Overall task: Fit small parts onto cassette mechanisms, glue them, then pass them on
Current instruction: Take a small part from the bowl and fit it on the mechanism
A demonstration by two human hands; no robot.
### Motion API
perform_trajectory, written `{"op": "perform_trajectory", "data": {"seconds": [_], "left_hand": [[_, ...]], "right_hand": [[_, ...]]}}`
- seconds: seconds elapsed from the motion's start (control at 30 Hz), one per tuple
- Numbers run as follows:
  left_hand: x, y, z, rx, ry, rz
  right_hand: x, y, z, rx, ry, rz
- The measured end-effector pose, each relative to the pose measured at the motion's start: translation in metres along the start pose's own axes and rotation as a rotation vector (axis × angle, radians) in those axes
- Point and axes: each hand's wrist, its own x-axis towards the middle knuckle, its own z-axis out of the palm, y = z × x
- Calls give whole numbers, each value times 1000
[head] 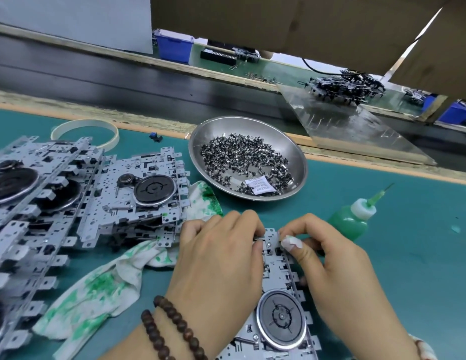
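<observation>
You are working on a cassette mechanism (281,302) that is lying flat on the green mat (408,255) right in front of you, its round black flywheel (280,317) facing up between your wrists. Your left hand (221,258) is curling over the far left edge of that mechanism, fingertips pinching its metal rim, while your right hand (328,261) is gripping the far right edge, its taped thumb (291,244) pressing on the plate; whether a small part is sitting between your fingers cannot be told. Just left of the mechanism a white rag (104,284) stained green is lying crumpled, partly under a stack of more mechanisms (138,193), with a longer pile (26,216) further left. Beyond the mechanism, a steel bowl (291,141) is holding a heap of small dark parts (242,157) and a white packet (260,185). To the right of the mechanism, just past your right hand, a green glue bottle (351,219) is lying tilted with its needle tip pointing away. A pale tape ring (85,126) is resting at the far left of the mat, and a dark conveyor belt (122,81) is running behind the bowl.
</observation>
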Motion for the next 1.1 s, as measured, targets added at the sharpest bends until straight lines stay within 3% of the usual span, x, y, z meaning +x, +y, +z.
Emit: {"op": "perform_trajectory", "data": {"seconds": [0.2, 0.53, 0.8, 1.1], "left_hand": [[0, 0, -1, 2, -6, -6], [0, -1, 0, 12, -11, -6], [0, -1, 1, 5, -5, -3], [0, -1, 2, -21, 19, -5]], "right_hand": [[0, -1, -2, 158, 45, 86], [3, -2, -7, 491, -124, 222], [4, -1, -6, 469, -81, 205], [1, -2, -4, 214, -138, 152]]}}
